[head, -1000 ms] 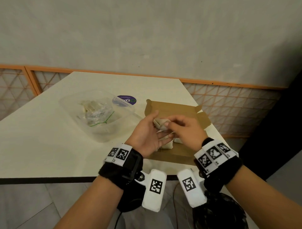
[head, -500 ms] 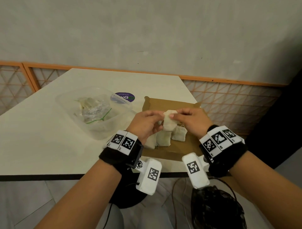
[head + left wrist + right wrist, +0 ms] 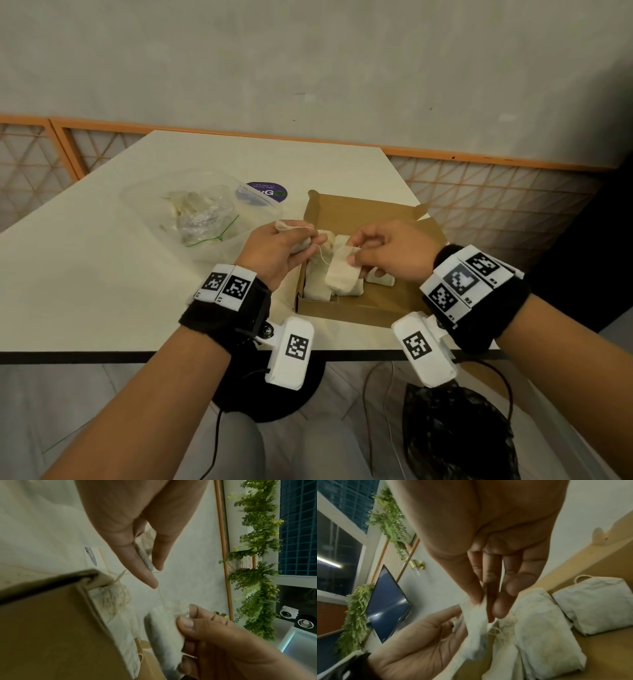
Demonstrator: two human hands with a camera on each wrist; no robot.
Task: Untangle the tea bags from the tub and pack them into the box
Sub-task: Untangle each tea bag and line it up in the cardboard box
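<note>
Head view: tea bag [image 3: 340, 274] hanging below right hand [image 3: 387, 251] grip.

Tea bags [image 3: 342, 274] off-white; box [image 3: 359, 214] plain brown; tub [image 3: 144, 198] clear; table [image 3: 85, 274] cream; wrist bands [image 3: 226, 308] black with black-and-white square markers.

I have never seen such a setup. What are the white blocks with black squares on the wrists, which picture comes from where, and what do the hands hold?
No machine works here: a person uses bare hands. The white blocks are cameras strapped to the wrists. One picture comes from a head camera looking down; the other two look along each hand from the wrists. On the table stand a clear plastic tub with tangled tea bags and a brown cardboard box with tea bags already inside. The right hand pinches a tea bag above the box. The left hand holds another small bag, and a thin string runs between the hands.
</note>
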